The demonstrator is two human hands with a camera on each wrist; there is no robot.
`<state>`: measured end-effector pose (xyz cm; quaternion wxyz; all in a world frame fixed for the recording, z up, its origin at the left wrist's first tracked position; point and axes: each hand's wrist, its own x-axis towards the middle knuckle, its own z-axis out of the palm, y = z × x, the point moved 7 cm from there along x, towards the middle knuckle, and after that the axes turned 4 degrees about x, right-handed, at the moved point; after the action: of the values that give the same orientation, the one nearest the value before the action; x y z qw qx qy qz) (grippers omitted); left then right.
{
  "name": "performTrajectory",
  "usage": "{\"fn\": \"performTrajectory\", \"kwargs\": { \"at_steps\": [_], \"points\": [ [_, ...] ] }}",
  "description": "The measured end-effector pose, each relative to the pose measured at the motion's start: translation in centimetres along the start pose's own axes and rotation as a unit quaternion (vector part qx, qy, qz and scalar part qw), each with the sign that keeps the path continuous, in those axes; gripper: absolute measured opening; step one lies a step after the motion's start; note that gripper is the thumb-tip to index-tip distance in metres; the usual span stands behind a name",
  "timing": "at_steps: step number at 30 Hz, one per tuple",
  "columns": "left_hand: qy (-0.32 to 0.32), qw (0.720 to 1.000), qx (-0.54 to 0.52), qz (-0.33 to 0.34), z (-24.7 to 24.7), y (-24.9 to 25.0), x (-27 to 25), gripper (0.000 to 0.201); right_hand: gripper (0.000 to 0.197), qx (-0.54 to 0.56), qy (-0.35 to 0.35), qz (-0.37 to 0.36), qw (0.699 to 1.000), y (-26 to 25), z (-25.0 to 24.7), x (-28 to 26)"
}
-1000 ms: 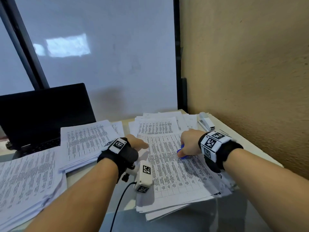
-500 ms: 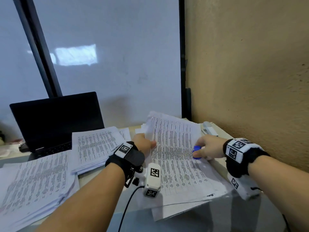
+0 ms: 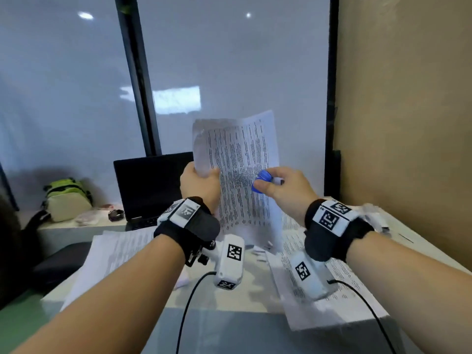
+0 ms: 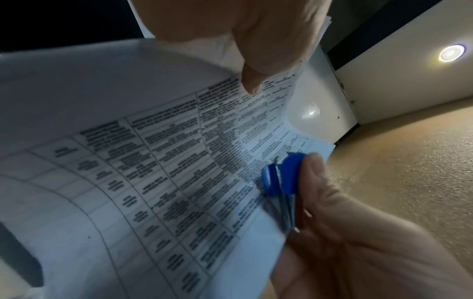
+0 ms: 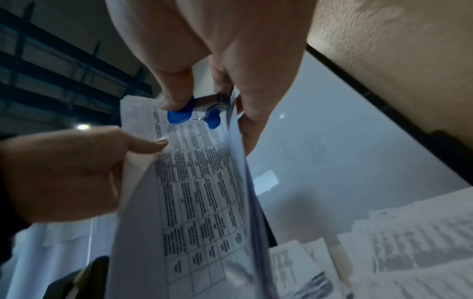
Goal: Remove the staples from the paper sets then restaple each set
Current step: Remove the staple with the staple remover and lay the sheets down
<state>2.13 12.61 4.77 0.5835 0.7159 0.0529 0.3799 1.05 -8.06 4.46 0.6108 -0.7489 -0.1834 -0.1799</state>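
Both our hands are raised above the desk with one paper set [image 3: 237, 169] held upright between them. Our left hand [image 3: 200, 183] grips the set's left edge, thumb [image 4: 252, 81] pressed flat on the printed front page and the other fingers curled behind. Our right hand [image 3: 283, 191] pinches a blue staple remover [image 3: 261, 180] between thumb and fingers, and in the right wrist view its blue grips [image 5: 179, 117] sit against the front of the set near the right edge, while the lower fingers of that hand wrap behind the same edge. We cannot tell whether the remover's metal claws have hold of a staple; that spot is too small and blurred.

The set stands well clear of the desk, its top edge curling a little toward us, its bottom edge hanging over the loose sheets below. Under our right wrist lies a spread of printed pages [image 3: 339, 284] on the desk [image 3: 229, 300], reaching to the near right edge. Another pile of printed pages [image 3: 117, 254] lies on the near left. Farther left, behind our left hand, a black laptop [image 3: 148, 185] stands open with a dark screen. Beyond it on the far left ledge sits a green and cream bag [image 3: 67, 198]. A frosted glass panel [image 3: 229, 72] rises behind the desk, and a tan textured wall [image 3: 408, 111] runs along the right.
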Motion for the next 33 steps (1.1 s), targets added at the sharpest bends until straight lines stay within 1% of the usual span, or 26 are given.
{"fn": "performTrajectory", "kwargs": {
  "at_steps": [1,3,5,7,8,11,14,17,19,21,22,24,26,28,30,31,33],
  "points": [
    [0.006,1.0,0.012,-0.002,-0.7,-0.1,0.1,0.015,0.006,-0.012,-0.01,-0.012,1.0,-0.3,1.4,-0.3],
    [0.001,0.999,0.048,-0.015,-1.9,-1.5,-0.1,0.027,0.007,-0.06,-0.052,-0.02,0.997,0.2,3.8,-1.1],
    [-0.022,0.996,0.071,-0.044,-2.7,-3.9,-0.4,0.033,0.01,-0.102,-0.103,0.011,0.989,2.1,5.3,-1.8],
    [-0.055,0.993,0.076,-0.073,-3.3,-6.1,-0.9,0.031,0.019,-0.128,-0.129,0.056,0.982,4.3,5.5,-2.1],
    [-0.073,0.992,0.063,-0.086,-3.4,-7.0,-1.2,0.029,0.024,-0.132,-0.134,0.077,0.979,5.1,5.2,-2.2],
    [-0.12,0.986,0.045,-0.107,-3.2,-8.4,-1.7,0.025,0.033,-0.151,-0.158,0.116,0.969,6.5,4.7,-2.1],
    [-0.148,0.978,0.068,-0.129,-2.8,-9.4,-1.9,0.033,0.031,-0.177,-0.19,0.141,0.956,7.1,4.6,-2.5],
    [-0.168,0.972,0.081,-0.142,-2.5,-10.1,-2.0,0.039,0.026,-0.197,-0.201,0.146,0.949,7.6,4.6,-2.8],
    [-0.154,0.976,0.094,-0.118,-2.7,-9.6,-1.7,0.035,0.03,-0.21,-0.195,0.136,0.948,7.7,4.5,-2.7],
    [-0.109,0.985,0.109,-0.078,-3.3,-8.3,-1.1,0.034,0.03,-0.209,-0.18,0.12,0.954,7.6,4.3,-2.5],
    [-0.078,0.99,0.101,-0.059,-3.8,-7.3,-0.8,0.038,0.028,-0.203,-0.171,0.114,0.957,7.4,4.2,-2.4],
    [-0.026,0.997,0.07,-0.017,-4.8,-5.3,0.0,0.053,0.021,-0.193,-0.159,0.1,0.963,7.1,4.0,-2.2],
    [0.0,0.996,0.076,0.038,-5.5,-3.1,0.7,0.065,0.02,-0.182,-0.152,0.091,0.967,6.6,3.9,-2.1],
    [-0.006,0.99,0.103,0.091,-5.8,-1.1,1.1,0.067,0.022,-0.171,-0.148,0.084,0.97,6.2,3.8,-2.1],
    [-0.018,0.979,0.151,0.138,-5.7,0.2,1.0,0.062,0.024,-0.169,-0.143,0.076,0.972,5.9,3.7,-2.1],
    [-0.026,0.972,0.174,0.154,-5.5,0.5,0.9,0.06,0.025,-0.165,-0.141,0.077,0.973,5.9,3.6,-2.1],
    [-0.043,0.965,0.205,0.157,-5.3,0.1,0.9,0.057,0.024,-0.146,-0.135,0.08,0.977,6.1,3.5,-2.3]
  ]
}}
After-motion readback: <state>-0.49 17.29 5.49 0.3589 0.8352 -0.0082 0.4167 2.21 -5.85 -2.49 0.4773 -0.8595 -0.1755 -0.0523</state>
